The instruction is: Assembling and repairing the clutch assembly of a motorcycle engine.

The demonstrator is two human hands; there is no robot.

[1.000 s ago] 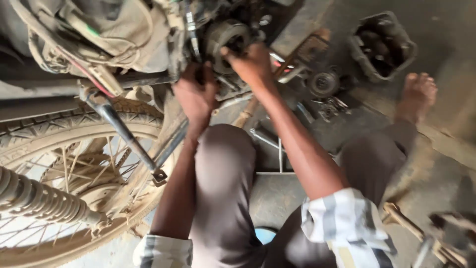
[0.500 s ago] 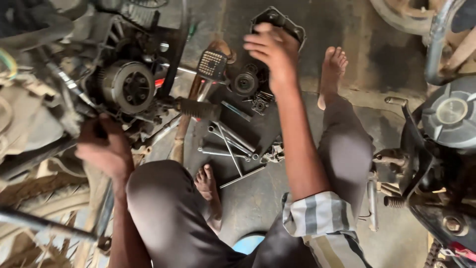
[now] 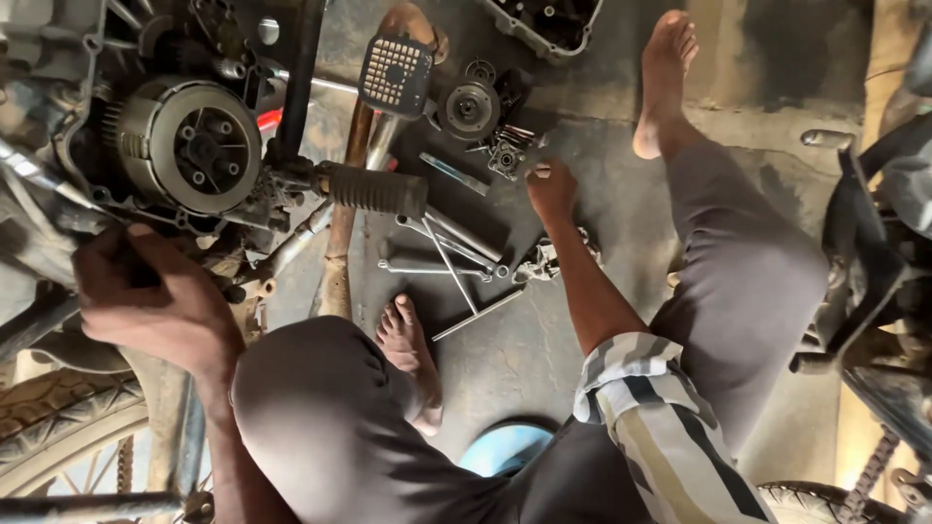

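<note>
My left hand (image 3: 146,296) grips the lower edge of a motorcycle's opened engine, just below the round grey clutch assembly (image 3: 189,146). My right hand (image 3: 550,186) reaches down to the concrete floor, fingers closed over small metal parts (image 3: 505,150) beside a round gear piece (image 3: 470,107). Whether it holds one of them is hidden by the fingers. A rubber footpeg (image 3: 374,187) sticks out from the engine between my two arms. Several long wrenches and rods (image 3: 447,257) lie on the floor under my right forearm.
A square perforated cover (image 3: 395,73) and a dark tray of parts (image 3: 544,21) lie farther out. My bare feet (image 3: 665,78) rest on the floor. A spoked wheel (image 3: 58,427) is at lower left, another motorcycle (image 3: 874,291) at right, a blue stool (image 3: 505,448) beneath me.
My right hand has dropped from near the parts tray down to the small parts on the floor. My left hand stayed on the engine's lower edge as the view shifted closer.
</note>
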